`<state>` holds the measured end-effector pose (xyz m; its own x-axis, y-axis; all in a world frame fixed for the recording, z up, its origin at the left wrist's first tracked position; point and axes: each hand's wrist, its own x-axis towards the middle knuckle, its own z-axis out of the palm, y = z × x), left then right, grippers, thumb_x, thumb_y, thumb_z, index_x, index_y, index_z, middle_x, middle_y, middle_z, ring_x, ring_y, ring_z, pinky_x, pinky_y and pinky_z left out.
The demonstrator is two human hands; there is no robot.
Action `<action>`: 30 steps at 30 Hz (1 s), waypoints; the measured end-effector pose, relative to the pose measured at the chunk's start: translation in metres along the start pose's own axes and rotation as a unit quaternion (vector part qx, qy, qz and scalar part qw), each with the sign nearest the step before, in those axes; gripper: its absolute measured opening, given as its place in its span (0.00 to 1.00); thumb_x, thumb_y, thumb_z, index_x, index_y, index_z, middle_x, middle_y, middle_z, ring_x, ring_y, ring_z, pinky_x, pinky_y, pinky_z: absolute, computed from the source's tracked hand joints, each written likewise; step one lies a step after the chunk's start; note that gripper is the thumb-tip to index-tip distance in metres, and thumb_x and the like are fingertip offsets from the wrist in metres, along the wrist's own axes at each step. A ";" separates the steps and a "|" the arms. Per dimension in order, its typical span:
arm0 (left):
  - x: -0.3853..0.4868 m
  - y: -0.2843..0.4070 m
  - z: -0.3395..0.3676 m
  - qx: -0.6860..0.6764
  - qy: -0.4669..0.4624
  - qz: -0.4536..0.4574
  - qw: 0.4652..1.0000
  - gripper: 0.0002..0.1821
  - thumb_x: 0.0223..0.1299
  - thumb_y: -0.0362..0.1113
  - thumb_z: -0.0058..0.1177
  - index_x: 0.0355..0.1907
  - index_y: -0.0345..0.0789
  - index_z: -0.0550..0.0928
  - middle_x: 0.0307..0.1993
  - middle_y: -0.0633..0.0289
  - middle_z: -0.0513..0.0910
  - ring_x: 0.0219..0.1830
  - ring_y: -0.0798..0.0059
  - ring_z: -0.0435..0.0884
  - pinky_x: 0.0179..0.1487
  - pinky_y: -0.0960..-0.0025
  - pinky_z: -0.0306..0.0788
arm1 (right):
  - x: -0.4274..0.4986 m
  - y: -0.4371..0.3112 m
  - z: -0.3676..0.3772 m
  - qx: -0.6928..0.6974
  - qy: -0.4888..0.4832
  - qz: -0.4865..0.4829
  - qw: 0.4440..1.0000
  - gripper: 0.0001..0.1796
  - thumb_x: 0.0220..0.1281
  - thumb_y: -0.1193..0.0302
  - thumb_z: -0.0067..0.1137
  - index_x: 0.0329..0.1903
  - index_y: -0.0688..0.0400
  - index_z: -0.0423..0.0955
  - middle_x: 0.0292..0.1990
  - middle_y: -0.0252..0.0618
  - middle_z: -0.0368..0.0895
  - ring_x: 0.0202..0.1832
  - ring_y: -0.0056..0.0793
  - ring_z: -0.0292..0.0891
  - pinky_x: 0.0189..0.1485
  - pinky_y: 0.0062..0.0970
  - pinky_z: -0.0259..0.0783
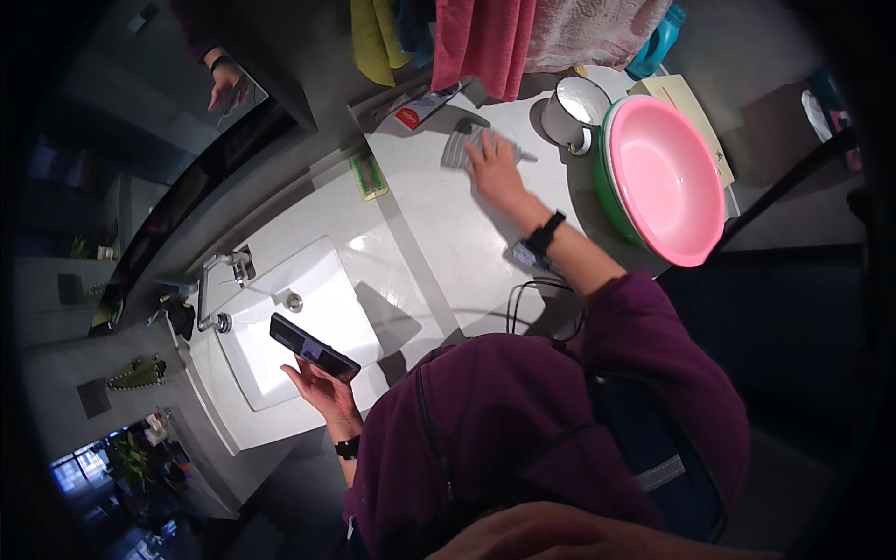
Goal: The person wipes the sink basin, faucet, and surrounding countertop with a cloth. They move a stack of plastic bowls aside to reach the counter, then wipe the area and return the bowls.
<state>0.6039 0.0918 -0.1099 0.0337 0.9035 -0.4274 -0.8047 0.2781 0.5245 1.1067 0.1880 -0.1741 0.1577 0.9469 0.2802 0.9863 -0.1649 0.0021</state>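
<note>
My left hand [325, 392] holds a dark smartphone [315, 346] above the near edge of the white washbasin [343, 301], its palm turned up. Over the white counter [448, 217], my right hand [495, 175] reaches out with its fingers on or just above a grey striped cloth [456, 150]. Whether the fingers grip the cloth cannot be told. Beyond it lies a red and white toothpaste box [420, 112]. To the right of the cloth stands a white enamel mug [572, 112] with a dark rim.
Stacked basins, the top one pink [665, 175], stand on the counter's right. A green and yellow sponge [368, 176] lies by the back ledge. A chrome faucet [234, 266] is at the washbasin. Towels [483, 42] hang above; a teal bottle [658, 42] stands behind. Black cables [518, 301] loop near my body.
</note>
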 end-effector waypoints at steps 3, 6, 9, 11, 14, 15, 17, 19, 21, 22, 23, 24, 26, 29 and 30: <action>0.002 -0.005 0.004 -0.021 -0.055 -0.004 0.998 0.28 0.75 0.61 0.43 0.53 0.37 0.81 0.46 0.63 0.85 0.47 0.74 0.84 0.49 0.69 0.81 | -0.027 -0.027 -0.020 0.053 0.022 -0.076 0.995 0.31 0.67 0.60 0.59 0.70 0.54 0.68 0.70 0.58 0.64 0.70 0.62 0.58 0.73 0.50 0.57; 0.002 -0.008 0.009 -0.013 -0.075 -0.010 0.997 0.28 0.76 0.59 0.43 0.55 0.36 0.80 0.51 0.64 0.85 0.52 0.76 0.83 0.55 0.71 0.79 | -0.006 -0.031 -0.026 0.051 -0.009 -0.078 0.996 0.29 0.66 0.60 0.59 0.68 0.54 0.69 0.68 0.58 0.67 0.70 0.61 0.59 0.73 0.49 0.57; 0.001 -0.008 0.010 -0.024 -0.088 -0.008 0.996 0.28 0.76 0.59 0.42 0.56 0.36 0.80 0.53 0.64 0.85 0.54 0.76 0.83 0.57 0.71 0.79 | 0.033 -0.033 -0.015 0.068 -0.017 -0.060 0.996 0.29 0.67 0.59 0.58 0.68 0.54 0.70 0.64 0.57 0.71 0.68 0.60 0.61 0.71 0.48 0.60; 0.000 -0.006 0.007 -0.027 -0.094 -0.003 0.995 0.29 0.76 0.59 0.42 0.56 0.36 0.80 0.53 0.65 0.85 0.54 0.75 0.83 0.57 0.70 0.79 | 0.062 -0.034 0.000 0.047 -0.029 -0.031 0.998 0.25 0.68 0.58 0.55 0.64 0.54 0.71 0.61 0.57 0.72 0.64 0.60 0.66 0.67 0.47 0.64; -0.002 -0.004 -0.002 -0.028 -0.086 0.016 0.996 0.29 0.76 0.59 0.42 0.56 0.35 0.80 0.53 0.65 0.85 0.54 0.75 0.83 0.57 0.70 0.78 | 0.113 -0.030 0.022 0.026 -0.068 -0.004 0.997 0.22 0.70 0.59 0.50 0.62 0.55 0.72 0.62 0.57 0.72 0.63 0.59 0.68 0.65 0.46 0.67; -0.004 -0.003 -0.005 -0.031 -0.075 0.022 0.996 0.29 0.76 0.59 0.42 0.56 0.35 0.80 0.53 0.65 0.85 0.54 0.75 0.83 0.58 0.70 0.78 | 0.128 -0.030 0.028 0.004 -0.030 -0.022 0.999 0.22 0.71 0.59 0.49 0.62 0.54 0.72 0.62 0.57 0.72 0.63 0.59 0.69 0.65 0.46 0.67; -0.006 -0.001 -0.012 -0.042 -0.087 0.027 0.995 0.29 0.76 0.59 0.42 0.56 0.35 0.81 0.53 0.64 0.85 0.54 0.75 0.83 0.57 0.70 0.79 | 0.147 -0.028 0.033 0.005 -0.050 -0.005 0.999 0.21 0.72 0.61 0.46 0.62 0.54 0.71 0.62 0.56 0.72 0.64 0.59 0.69 0.65 0.47 0.68; -0.008 -0.001 -0.018 -0.056 -0.074 0.026 0.995 0.28 0.76 0.59 0.42 0.56 0.35 0.81 0.53 0.64 0.85 0.53 0.75 0.84 0.57 0.71 0.79 | 0.167 -0.024 0.029 0.053 -0.155 0.058 0.985 0.22 0.72 0.62 0.44 0.64 0.54 0.71 0.63 0.55 0.72 0.64 0.58 0.69 0.66 0.48 0.69; -0.010 -0.001 -0.023 -0.070 -0.071 0.027 0.995 0.28 0.76 0.58 0.43 0.55 0.35 0.81 0.52 0.64 0.86 0.53 0.75 0.84 0.56 0.71 0.79 | 0.171 -0.025 0.022 0.063 -0.168 0.055 0.982 0.24 0.72 0.60 0.44 0.65 0.55 0.70 0.64 0.54 0.71 0.65 0.58 0.69 0.66 0.50 0.67; -0.010 -0.002 -0.024 -0.078 -0.066 0.028 0.994 0.28 0.76 0.58 0.43 0.55 0.35 0.81 0.52 0.64 0.86 0.52 0.75 0.84 0.56 0.71 0.80 | 0.168 -0.025 0.020 0.069 -0.166 0.051 0.982 0.24 0.72 0.60 0.44 0.66 0.55 0.70 0.64 0.54 0.71 0.66 0.58 0.68 0.67 0.50 0.66; -0.010 -0.003 -0.026 -0.082 -0.073 0.028 0.994 0.27 0.76 0.58 0.43 0.55 0.35 0.81 0.51 0.64 0.86 0.52 0.75 0.84 0.56 0.72 0.80 | 0.162 -0.026 0.018 0.076 -0.150 0.048 0.985 0.25 0.73 0.60 0.44 0.66 0.56 0.69 0.64 0.54 0.71 0.67 0.58 0.67 0.68 0.50 0.65; -0.010 -0.003 -0.027 -0.084 -0.060 0.034 0.994 0.27 0.76 0.58 0.44 0.54 0.35 0.82 0.51 0.64 0.86 0.52 0.75 0.84 0.56 0.72 0.80 | 0.153 -0.028 0.017 0.057 -0.131 0.028 0.989 0.26 0.73 0.59 0.44 0.67 0.56 0.69 0.65 0.54 0.71 0.68 0.57 0.65 0.69 0.50 0.63; -0.010 -0.004 -0.030 -0.084 -0.062 0.041 0.994 0.27 0.76 0.57 0.44 0.54 0.35 0.82 0.51 0.64 0.86 0.52 0.76 0.85 0.55 0.72 0.80 | 0.121 -0.034 0.019 0.013 -0.094 -0.005 0.996 0.27 0.73 0.58 0.45 0.69 0.56 0.67 0.67 0.55 0.70 0.70 0.56 0.62 0.72 0.49 0.59; -0.007 -0.004 -0.031 -0.123 -0.082 0.038 0.988 0.26 0.76 0.57 0.45 0.53 0.35 0.82 0.50 0.64 0.87 0.51 0.76 0.85 0.56 0.72 0.80 | 0.063 -0.040 0.017 0.049 -0.064 -0.080 0.994 0.29 0.72 0.57 0.49 0.71 0.56 0.66 0.68 0.58 0.68 0.73 0.57 0.57 0.75 0.50 0.53; -0.006 -0.004 -0.031 -0.131 -0.097 0.034 0.986 0.26 0.76 0.57 0.45 0.52 0.35 0.83 0.50 0.63 0.87 0.51 0.76 0.85 0.56 0.72 0.80 | 0.044 -0.045 0.013 0.021 -0.059 -0.125 0.990 0.30 0.71 0.57 0.51 0.71 0.55 0.66 0.68 0.59 0.67 0.73 0.59 0.56 0.75 0.51 0.52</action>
<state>0.5883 0.0757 -0.1320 0.0676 0.9695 -0.2357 -0.9336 0.1448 0.3279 1.0703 0.2411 -0.1742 -0.0900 0.9826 0.1626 0.9959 0.0886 0.0160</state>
